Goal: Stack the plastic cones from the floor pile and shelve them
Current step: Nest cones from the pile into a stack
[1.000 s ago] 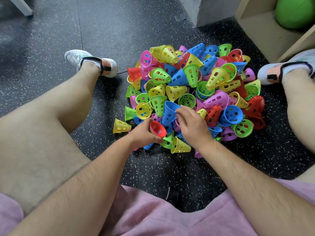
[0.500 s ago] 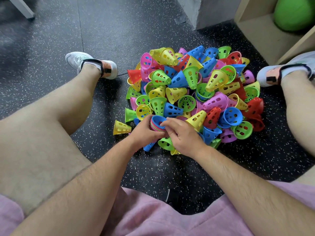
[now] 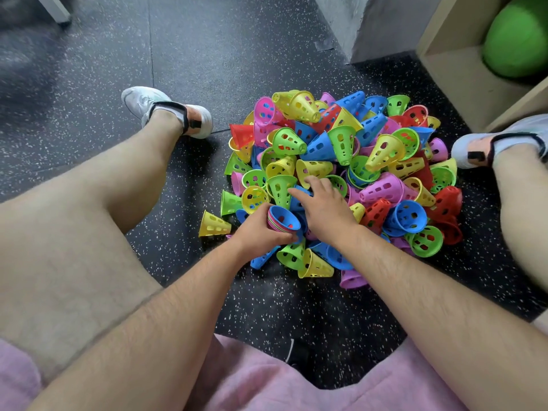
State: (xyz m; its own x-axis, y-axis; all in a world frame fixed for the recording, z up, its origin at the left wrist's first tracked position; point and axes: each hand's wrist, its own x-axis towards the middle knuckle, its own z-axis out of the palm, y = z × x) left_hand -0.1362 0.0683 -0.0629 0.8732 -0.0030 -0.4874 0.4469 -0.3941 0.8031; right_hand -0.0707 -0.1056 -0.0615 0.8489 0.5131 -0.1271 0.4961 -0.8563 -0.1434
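Observation:
A pile of perforated plastic cones [image 3: 350, 161] in yellow, green, blue, pink and red lies on the dark speckled floor between my legs. My left hand [image 3: 258, 229] grips a short stack of nested cones [image 3: 283, 219] at the pile's near edge; a blue cone is the innermost one and its mouth faces me. My right hand [image 3: 323, 206] reaches over the pile just beyond the stack, fingers stretched onto a blue cone [image 3: 299, 194] lying beside a green cone [image 3: 280, 186].
A wooden shelf unit [image 3: 462, 69] stands at the back right with a green ball [image 3: 519, 40] inside. A grey pillar [image 3: 373, 22] rises behind the pile. My feet in white shoes [image 3: 166, 111] flank the pile. A lone yellow cone [image 3: 213, 225] lies to the left.
A blue cone went into the stack over the red one. My right hand then left the stack and moved forward onto another blue cone in the pile.

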